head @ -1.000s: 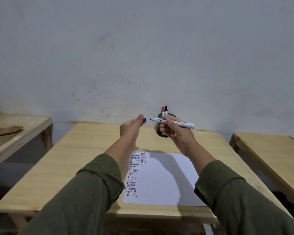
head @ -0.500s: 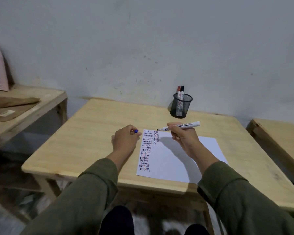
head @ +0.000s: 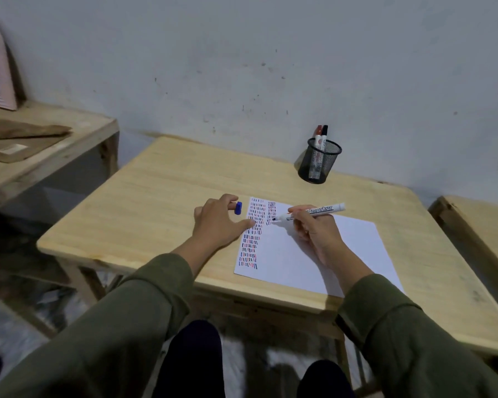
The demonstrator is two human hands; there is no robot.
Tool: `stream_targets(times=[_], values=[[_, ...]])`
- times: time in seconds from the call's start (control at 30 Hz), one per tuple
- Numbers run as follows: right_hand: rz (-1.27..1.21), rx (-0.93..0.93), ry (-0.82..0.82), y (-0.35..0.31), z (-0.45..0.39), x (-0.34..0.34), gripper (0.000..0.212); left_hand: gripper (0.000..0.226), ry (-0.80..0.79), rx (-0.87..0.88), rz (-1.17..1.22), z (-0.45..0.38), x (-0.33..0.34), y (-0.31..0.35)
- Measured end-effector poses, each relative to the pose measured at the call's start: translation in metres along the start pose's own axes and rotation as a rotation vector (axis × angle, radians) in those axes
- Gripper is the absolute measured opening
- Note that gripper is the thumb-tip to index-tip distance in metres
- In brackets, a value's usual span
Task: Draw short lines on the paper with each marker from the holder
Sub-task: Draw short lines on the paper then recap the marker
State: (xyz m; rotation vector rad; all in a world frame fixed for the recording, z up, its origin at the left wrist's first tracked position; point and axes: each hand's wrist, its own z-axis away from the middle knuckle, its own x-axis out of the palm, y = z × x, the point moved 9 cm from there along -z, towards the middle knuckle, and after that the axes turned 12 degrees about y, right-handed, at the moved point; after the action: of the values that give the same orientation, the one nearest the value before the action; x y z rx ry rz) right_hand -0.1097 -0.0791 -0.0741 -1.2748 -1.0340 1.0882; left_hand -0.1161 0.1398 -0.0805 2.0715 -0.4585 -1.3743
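Nearest the camera, two olive-green sleeves [head: 144, 308] reach forward over the front edge of a pale wooden tabletop [head: 156, 208]. A white sheet of paper [head: 342, 254] lies flat on it, its left part filled with columns of short dashes [head: 252, 239] in dark, blue and red ink, with a shorter column begun just to their right. The right hand [head: 316, 231] rests on the paper, its fingers curled around a white marker [head: 311, 212] (uncapped, with printed lettering on the barrel); the marker lies nearly level, its dark tip pointing left and sitting at the foot of the shorter column, though whether it touches the sheet cannot be told. The left hand [head: 219, 222] sits palm down at the paper's left edge, thumb tip on the margin, and pinches a small blue cap [head: 238, 208] between its fingertips, the other fingers loosely bent. Farther back, near the wall, a black mesh holder [head: 318, 162] stands upright on the tabletop, well apart from the paper, with two capped markers in it, one red-capped [head: 318, 130] and one black-capped [head: 324, 130], side by side.
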Motion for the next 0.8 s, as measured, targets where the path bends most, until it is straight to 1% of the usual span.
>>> stream_targets(times=[0.1,0.27,0.8], values=[[0.04,-0.045,0.0,-0.0006,0.0011,0.0009,0.014,0.079,-0.007,0.016,-0.028,-0.001,0.001,0.0002],[0.129,-0.101,0.01,0.0036,-0.0033,-0.0015,0.013,0.081,-0.002,0.01,-0.016,-0.0011,0.0013,0.0004],[0.178,-0.113,0.02,0.0045,-0.0033,-0.0017,0.013,0.082,0.01,0.008,-0.007,-0.0005,-0.0004,0.0012]])
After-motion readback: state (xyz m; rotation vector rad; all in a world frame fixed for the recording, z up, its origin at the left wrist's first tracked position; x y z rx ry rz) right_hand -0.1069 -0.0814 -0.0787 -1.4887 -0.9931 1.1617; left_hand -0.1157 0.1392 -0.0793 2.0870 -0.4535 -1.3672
